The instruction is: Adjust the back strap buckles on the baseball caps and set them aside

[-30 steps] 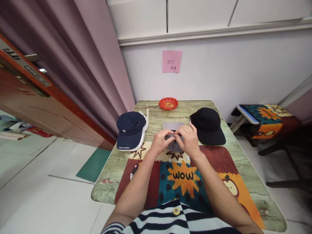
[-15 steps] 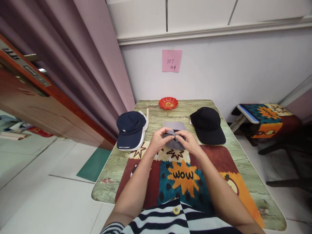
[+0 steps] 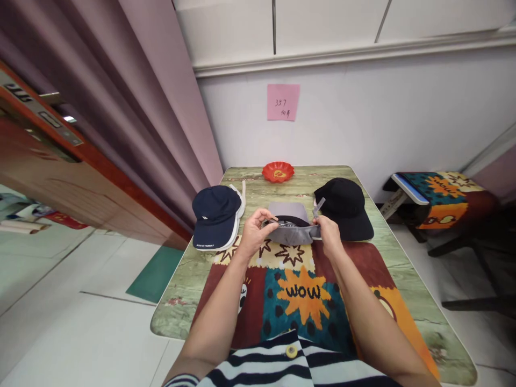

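Observation:
A grey cap (image 3: pixel 296 234) lies at the middle of the table, its brim toward the wall and its dark inside showing. My left hand (image 3: pixel 257 228) pinches the left end of its back edge between thumb and fingers. At the right end, my right hand (image 3: pixel 328 232) is closed on the cap's strap, and the strap's loose end sticks up above the fingers. A navy cap (image 3: pixel 215 212) rests on a white one to the left. To the right sits a black cap (image 3: pixel 347 207), just beyond my right hand.
A red scalloped dish (image 3: pixel 278 172) stands at the table's far edge. A colourful mat (image 3: pixel 304 293) covers the near part of the wooden-patterned table (image 3: pixel 173 306). A pink note (image 3: pixel 283 102) is on the wall, and a purple curtain (image 3: pixel 161 97) hangs at left.
My hands were together at the cap's back and are now apart. The right hand has moved right with the strap, whose end now stands free, and the cap's back has opened out.

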The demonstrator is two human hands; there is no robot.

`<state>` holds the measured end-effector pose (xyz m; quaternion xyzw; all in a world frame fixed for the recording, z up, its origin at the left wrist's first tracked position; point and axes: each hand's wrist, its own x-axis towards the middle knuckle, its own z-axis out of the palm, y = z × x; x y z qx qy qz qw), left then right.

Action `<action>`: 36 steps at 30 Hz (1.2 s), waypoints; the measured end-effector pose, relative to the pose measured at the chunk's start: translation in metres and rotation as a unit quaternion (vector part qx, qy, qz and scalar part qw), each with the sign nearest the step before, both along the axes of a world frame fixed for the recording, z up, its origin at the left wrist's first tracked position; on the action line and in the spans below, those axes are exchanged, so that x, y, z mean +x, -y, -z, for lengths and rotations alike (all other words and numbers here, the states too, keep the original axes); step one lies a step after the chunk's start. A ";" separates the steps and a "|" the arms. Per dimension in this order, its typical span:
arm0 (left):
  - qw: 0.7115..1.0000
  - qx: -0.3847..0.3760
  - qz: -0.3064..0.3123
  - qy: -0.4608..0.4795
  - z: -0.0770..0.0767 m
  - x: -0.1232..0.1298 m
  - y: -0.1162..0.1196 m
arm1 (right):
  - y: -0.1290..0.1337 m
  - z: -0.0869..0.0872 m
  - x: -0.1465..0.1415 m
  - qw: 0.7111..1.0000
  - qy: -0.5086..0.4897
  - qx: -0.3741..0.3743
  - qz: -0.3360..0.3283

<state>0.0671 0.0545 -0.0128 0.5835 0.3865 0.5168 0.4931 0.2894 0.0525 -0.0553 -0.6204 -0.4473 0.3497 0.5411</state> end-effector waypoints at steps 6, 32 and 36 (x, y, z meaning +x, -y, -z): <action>0.989 0.009 0.046 -0.139 0.010 -0.033 -0.002 | 0.023 -0.011 0.012 0.950 0.114 0.048 -0.286; 0.927 -0.239 0.007 0.289 -0.038 -0.014 -0.007 | 0.014 -0.045 0.007 0.878 -0.453 0.022 -0.155; 0.876 -0.366 -0.019 0.314 0.007 -0.015 0.001 | 0.012 0.016 -0.012 0.817 -0.553 -0.110 -0.123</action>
